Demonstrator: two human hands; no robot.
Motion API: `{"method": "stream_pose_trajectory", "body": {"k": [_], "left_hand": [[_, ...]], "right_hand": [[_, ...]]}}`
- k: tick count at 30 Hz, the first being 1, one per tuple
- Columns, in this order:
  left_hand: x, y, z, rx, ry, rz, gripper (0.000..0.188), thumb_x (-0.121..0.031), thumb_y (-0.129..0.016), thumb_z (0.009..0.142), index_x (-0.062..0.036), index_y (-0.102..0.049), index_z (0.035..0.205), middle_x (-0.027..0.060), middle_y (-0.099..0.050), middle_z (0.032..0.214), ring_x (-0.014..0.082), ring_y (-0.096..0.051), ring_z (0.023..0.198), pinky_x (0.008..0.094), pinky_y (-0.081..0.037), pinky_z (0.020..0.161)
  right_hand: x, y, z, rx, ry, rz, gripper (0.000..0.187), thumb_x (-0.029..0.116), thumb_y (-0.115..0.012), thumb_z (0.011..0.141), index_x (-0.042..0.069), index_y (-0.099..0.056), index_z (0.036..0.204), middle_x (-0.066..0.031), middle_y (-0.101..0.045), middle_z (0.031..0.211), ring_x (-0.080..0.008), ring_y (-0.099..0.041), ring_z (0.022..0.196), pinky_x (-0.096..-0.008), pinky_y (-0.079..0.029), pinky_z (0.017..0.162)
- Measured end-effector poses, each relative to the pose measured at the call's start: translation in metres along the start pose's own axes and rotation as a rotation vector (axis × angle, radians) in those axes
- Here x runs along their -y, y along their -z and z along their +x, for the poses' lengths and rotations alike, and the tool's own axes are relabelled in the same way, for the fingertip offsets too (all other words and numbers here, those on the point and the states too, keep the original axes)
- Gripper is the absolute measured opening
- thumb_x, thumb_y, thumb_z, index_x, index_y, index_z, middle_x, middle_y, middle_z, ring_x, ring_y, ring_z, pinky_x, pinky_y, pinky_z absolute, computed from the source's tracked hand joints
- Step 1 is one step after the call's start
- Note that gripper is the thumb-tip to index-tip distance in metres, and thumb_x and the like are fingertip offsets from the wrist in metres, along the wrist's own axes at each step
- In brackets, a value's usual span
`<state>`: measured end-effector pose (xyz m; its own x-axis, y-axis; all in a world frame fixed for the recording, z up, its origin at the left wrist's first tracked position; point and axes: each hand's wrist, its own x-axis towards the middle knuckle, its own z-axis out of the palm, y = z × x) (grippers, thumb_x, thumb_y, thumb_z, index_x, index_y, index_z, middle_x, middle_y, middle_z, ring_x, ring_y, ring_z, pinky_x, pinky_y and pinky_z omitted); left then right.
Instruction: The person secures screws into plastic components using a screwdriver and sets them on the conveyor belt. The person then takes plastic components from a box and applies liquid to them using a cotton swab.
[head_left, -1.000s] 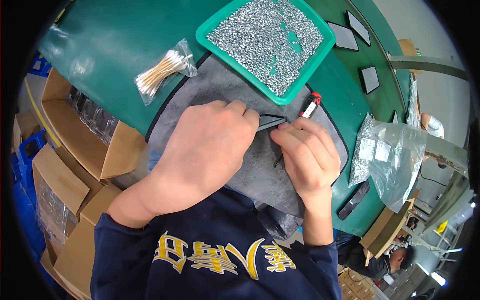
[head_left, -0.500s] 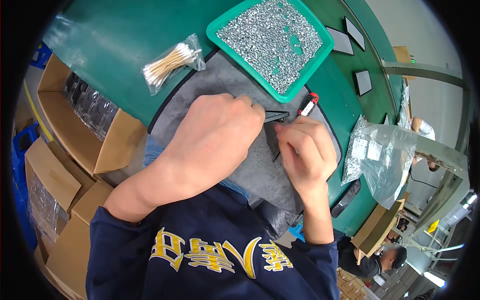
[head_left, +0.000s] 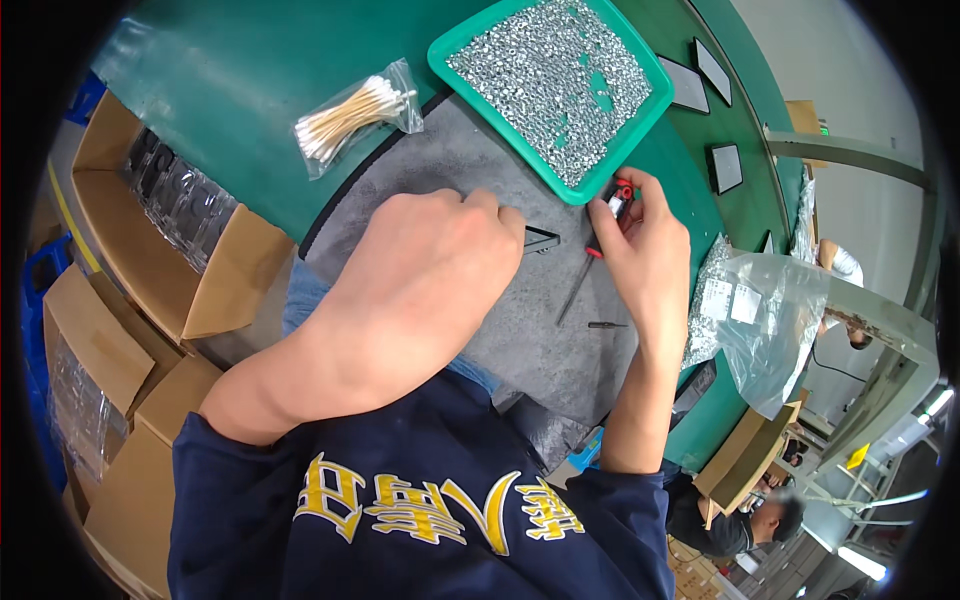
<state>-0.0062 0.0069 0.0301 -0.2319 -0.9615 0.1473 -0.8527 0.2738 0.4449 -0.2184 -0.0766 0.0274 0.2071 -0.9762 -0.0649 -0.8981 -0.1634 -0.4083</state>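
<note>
My left hand (head_left: 440, 250) is closed, back up, on a dark narrow frame (head_left: 541, 238). Only the frame's tip shows past the knuckles; the rest is hidden under the hand. Thumb and fingers of my right hand (head_left: 645, 230) close around the red and black handle of a screwdriver (head_left: 593, 251), just below the tray's near corner. Its thin shaft slants toward me over a grey cloth (head_left: 480, 150). A small dark pointed bit (head_left: 607, 324) lies on that cloth, near my right wrist.
A green tray (head_left: 520, 160) of small shiny metal parts stands beyond the cloth. Bagged cotton swabs (head_left: 350, 115) lie left of it. Cardboard boxes (head_left: 235, 275) stand at left. To the right are a clear plastic bag (head_left: 770, 310) of metal parts, flat dark-edged panels (head_left: 725, 165) and other people.
My right hand has moved away from the frame's tip and taken hold of the screwdriver, which lay by the tray. The small dark bit has come into sight. My left hand has barely moved.
</note>
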Motion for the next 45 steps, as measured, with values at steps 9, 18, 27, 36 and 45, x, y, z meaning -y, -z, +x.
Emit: {"method": "stream_pose_trajectory", "body": {"k": [9, 18, 27, 36, 45], "left_hand": [[0.006, 0.003, 0.003, 0.163, -0.013, 0.020, 0.008, -0.011, -0.066, 0.084, -0.0057, -0.061, 0.085, 0.0075, -0.059, 0.084, 0.0260, -0.062, 0.074, 0.0365, -0.050, 0.066], [0.003, 0.001, 0.003, 0.129, -0.002, 0.045, 0.006, -0.008, -0.065, 0.083, -0.0060, -0.060, 0.081, 0.0073, -0.059, 0.082, 0.0266, -0.061, 0.072, 0.0364, -0.050, 0.065], [0.003, -0.002, 0.003, 0.121, 0.011, 0.042, 0.004, -0.004, -0.063, 0.080, -0.0059, -0.059, 0.080, 0.0075, -0.059, 0.081, 0.0269, -0.061, 0.072, 0.0365, -0.050, 0.066], [0.001, 0.001, 0.004, 0.150, 0.038, 0.000, 0.004, -0.003, -0.061, 0.078, -0.0049, -0.058, 0.080, 0.0086, -0.059, 0.084, 0.0283, -0.060, 0.074, 0.0376, -0.050, 0.066], [0.002, 0.002, 0.003, 0.120, 0.020, -0.057, 0.004, -0.003, -0.061, 0.078, -0.0042, -0.059, 0.081, 0.0093, -0.059, 0.086, 0.0293, -0.060, 0.075, 0.0379, -0.050, 0.066]], "right_hand": [[0.027, 0.040, 0.000, -0.184, 0.260, 1.499, 0.022, 0.020, -0.042, 0.101, 0.009, -0.060, 0.106, -0.0045, -0.056, 0.076, -0.0137, -0.048, 0.057, -0.0240, -0.036, 0.050], [0.059, 0.047, -0.004, 0.357, 0.621, 1.523, 0.037, 0.032, -0.035, 0.104, 0.021, -0.048, 0.071, 0.0075, -0.039, 0.052, -0.0044, -0.026, 0.038, -0.0207, -0.017, 0.039], [0.061, 0.038, -0.001, 0.390, 0.606, 1.511, 0.037, 0.032, -0.034, 0.104, 0.020, -0.047, 0.071, 0.0068, -0.041, 0.054, -0.0048, -0.028, 0.039, -0.0216, -0.018, 0.038], [0.072, 0.031, -0.012, 0.314, 0.630, 1.404, 0.038, 0.032, -0.036, 0.102, 0.021, -0.046, 0.067, 0.0070, -0.042, 0.054, -0.0051, -0.028, 0.039, -0.0219, -0.020, 0.038], [0.084, 0.028, -0.020, 0.233, 0.689, 1.238, 0.038, 0.033, -0.037, 0.100, 0.022, -0.043, 0.063, 0.0075, -0.042, 0.051, -0.0049, -0.027, 0.035, -0.0209, -0.021, 0.037]]}}
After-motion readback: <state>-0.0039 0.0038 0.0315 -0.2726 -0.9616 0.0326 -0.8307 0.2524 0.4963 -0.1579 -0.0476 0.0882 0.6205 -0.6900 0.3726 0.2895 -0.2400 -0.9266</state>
